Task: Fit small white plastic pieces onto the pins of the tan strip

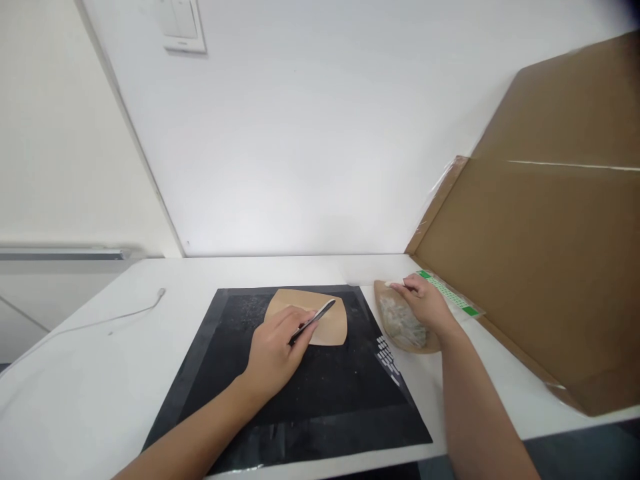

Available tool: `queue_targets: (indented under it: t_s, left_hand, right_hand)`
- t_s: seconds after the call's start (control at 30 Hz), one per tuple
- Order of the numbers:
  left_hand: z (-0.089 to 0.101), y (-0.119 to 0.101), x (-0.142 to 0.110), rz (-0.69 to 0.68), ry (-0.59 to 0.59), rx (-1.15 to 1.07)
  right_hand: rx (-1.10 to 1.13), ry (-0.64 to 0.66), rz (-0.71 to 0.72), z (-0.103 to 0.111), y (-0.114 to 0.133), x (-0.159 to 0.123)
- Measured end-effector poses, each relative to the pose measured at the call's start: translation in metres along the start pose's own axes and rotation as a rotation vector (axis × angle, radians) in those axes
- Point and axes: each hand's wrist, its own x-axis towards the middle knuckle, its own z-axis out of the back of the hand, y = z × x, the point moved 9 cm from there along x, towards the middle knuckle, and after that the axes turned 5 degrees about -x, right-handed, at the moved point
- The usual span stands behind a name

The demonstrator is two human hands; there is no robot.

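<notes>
My left hand point(277, 343) is closed around a slim dark tool with a pale edge point(325, 310); its exact kind I cannot make out. It sits over a flat tan piece with curved edges point(333, 327), which lies on a black mat point(320, 393). To the right of the mat, my right hand point(423, 300) pinches a small whitish bit point(389, 285) above a second tan piece point(420, 343). Heaped on that piece are whitish, see-through scraps point(400, 320).
A green-and-white printed strip point(450, 295) lies beyond my right wrist, beside a large leaning cardboard sheet point(540, 253). Small white labels point(387, 357) mark the mat's right edge. On the left, a white cable point(125, 313) crosses the white table point(100, 393). The wall rises behind.
</notes>
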Motion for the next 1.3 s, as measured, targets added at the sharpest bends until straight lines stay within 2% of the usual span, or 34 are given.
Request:
queue_targets:
  t_s: [0.37,0.6,0.77,1.0,1.3]
  left_hand:
    - [-0.006,0.008,-0.001,0.011,-0.02,0.06]
    - [-0.006,0.01,-0.002,0.014,-0.024,0.066]
    - [-0.007,0.011,-0.003,0.018,-0.018,0.055]
    - [-0.009,0.017,-0.004,0.067,0.002,0.038]
    - [-0.007,0.039,-0.004,0.253,-0.03,-0.025]
  right_hand:
    - [0.135,-0.036,-0.016,-0.004,-0.002,-0.002]
    - [0.279,-0.188,-0.069,0.01,-0.003,-0.001]
    - [0.348,-0.216,-0.07,0.011,0.003,-0.002]
    - [0.448,-0.149,-0.013,-0.01,0.032,-0.006]
    - [0.424,-0.076,0.128,-0.027,0.096,-0.023]
